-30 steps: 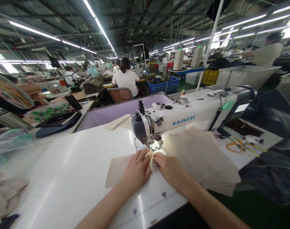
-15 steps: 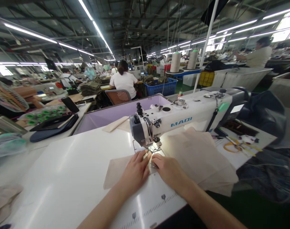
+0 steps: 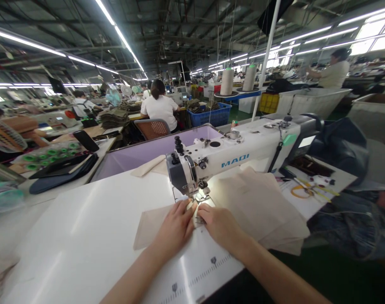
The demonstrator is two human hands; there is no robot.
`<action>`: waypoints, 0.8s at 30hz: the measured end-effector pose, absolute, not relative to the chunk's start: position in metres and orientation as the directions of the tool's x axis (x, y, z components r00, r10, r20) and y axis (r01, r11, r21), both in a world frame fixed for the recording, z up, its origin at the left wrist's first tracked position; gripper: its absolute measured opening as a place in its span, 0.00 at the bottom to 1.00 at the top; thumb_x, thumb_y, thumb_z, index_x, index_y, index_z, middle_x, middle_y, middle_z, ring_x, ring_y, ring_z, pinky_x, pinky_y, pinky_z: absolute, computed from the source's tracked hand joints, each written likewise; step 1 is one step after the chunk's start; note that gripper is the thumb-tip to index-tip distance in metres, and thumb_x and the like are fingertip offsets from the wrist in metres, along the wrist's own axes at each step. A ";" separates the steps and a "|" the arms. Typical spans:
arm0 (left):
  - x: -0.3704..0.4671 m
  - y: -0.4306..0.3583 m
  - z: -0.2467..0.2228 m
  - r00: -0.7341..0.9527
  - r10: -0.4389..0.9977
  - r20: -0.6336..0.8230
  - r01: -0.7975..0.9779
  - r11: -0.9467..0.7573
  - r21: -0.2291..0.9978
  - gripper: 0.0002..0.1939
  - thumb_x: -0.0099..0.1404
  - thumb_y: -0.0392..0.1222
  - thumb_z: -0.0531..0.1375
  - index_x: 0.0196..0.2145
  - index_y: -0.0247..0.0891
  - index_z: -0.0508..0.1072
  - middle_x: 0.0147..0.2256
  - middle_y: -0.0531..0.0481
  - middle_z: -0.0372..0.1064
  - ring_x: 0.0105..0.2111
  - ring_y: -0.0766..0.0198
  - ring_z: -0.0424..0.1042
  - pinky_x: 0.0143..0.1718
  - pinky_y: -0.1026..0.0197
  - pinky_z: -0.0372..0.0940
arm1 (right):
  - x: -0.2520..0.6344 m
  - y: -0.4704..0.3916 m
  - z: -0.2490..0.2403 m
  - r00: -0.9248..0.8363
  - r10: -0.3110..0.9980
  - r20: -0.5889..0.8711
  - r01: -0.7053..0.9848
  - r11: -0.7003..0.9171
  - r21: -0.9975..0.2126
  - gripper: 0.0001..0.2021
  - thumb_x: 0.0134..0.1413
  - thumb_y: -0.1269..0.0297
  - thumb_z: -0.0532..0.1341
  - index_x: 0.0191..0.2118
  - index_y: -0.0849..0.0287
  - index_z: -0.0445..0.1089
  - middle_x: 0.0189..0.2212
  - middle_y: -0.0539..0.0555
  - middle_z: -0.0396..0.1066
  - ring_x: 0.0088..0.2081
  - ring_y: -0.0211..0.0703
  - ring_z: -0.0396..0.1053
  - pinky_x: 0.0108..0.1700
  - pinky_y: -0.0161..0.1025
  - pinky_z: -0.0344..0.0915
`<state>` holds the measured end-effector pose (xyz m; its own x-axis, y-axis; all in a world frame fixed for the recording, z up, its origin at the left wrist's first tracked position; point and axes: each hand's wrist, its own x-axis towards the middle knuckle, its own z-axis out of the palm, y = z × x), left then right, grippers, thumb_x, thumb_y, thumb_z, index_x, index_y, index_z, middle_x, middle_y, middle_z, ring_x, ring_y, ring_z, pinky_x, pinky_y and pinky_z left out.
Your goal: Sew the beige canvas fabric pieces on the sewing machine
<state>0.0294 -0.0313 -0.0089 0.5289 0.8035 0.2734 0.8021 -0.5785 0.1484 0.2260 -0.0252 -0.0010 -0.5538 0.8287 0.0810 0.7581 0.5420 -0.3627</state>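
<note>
Under the lit head of a white sewing machine, both my hands are close together at the presser foot. My left hand lies flat with fingers stretched forward, pressing a beige fabric piece that sticks out to its left. Curled fingers of my right hand pinch at the needle plate, seemingly on the fabric's edge; the fingertips and what lies between them are partly hidden. Just right of that hand, larger beige fabric pieces lie beneath the machine arm.
A folded beige strip lies behind the machine head. Scissors with orange handles rest at the right of the white table. Beyond stand a lilac-lined bin, thread cones and a seated person in white.
The whole view has shifted slightly, so things appear a little further left. My hands keep nearly the same place at the presser foot, and the fabric shows no clear movement.
</note>
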 end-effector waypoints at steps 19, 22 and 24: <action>0.023 -0.053 0.007 0.677 0.699 0.230 0.693 -0.711 0.119 0.19 0.75 0.39 0.50 0.58 0.39 0.71 0.55 0.42 0.74 0.55 0.51 0.72 0.55 0.46 0.72 | 0.238 -0.035 0.001 -0.614 0.785 0.081 0.718 0.598 -0.356 0.11 0.69 0.73 0.51 0.45 0.57 0.71 0.45 0.53 0.75 0.41 0.44 0.74 0.39 0.36 0.64; 0.021 -0.046 0.008 0.672 0.703 0.233 0.698 -0.706 0.115 0.18 0.75 0.39 0.50 0.57 0.39 0.72 0.55 0.43 0.74 0.55 0.51 0.72 0.54 0.47 0.72 | 0.235 -0.029 0.003 -0.600 0.796 0.078 0.728 0.584 -0.360 0.12 0.69 0.73 0.52 0.45 0.56 0.71 0.45 0.53 0.76 0.41 0.44 0.75 0.40 0.36 0.64; 0.018 -0.041 0.008 0.668 0.704 0.240 0.700 -0.704 0.117 0.19 0.75 0.39 0.50 0.58 0.39 0.72 0.54 0.43 0.74 0.54 0.51 0.73 0.54 0.47 0.72 | 0.232 -0.025 0.005 -0.591 0.803 0.078 0.734 0.576 -0.360 0.12 0.69 0.73 0.52 0.45 0.56 0.72 0.45 0.53 0.76 0.42 0.45 0.75 0.41 0.37 0.65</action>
